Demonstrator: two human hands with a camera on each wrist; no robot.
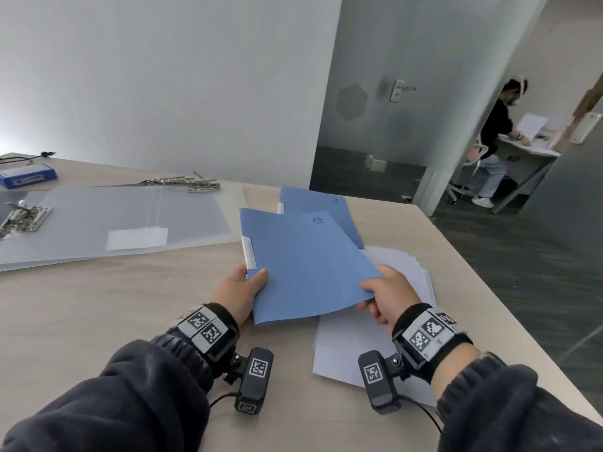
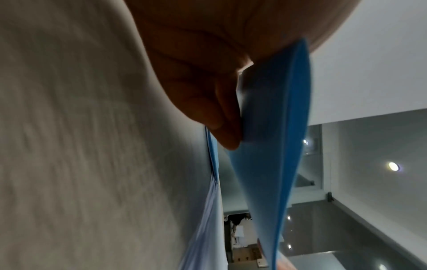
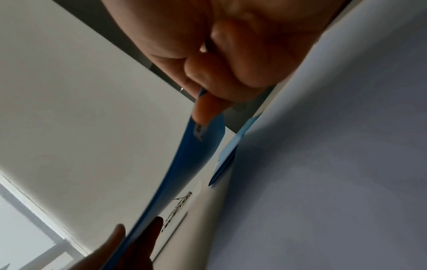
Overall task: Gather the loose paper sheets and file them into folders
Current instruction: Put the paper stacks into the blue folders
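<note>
Picking up blue folder (image 1: 303,265): left hand (image 1: 239,293) and right hand (image 1: 388,296) pinching near corners. Next: opening it above paper sheets (image 1: 346,350) under right fingers.

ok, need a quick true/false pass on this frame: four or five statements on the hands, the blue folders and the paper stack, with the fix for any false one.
1. Both hands hold the same blue folder: left hand at its near left corner, right hand at its near right corner. True.
2. A second blue folder lies on the table behind the held one. True.
3. The white paper sheets are already inside the held folder. False: they lie loose on the table, under and beside the right hand.
4. The large translucent binder at left is closed. False: it lies open, metal clips exposed.
5. The left hand rests flat on the table. False: it grips the folder.
</note>
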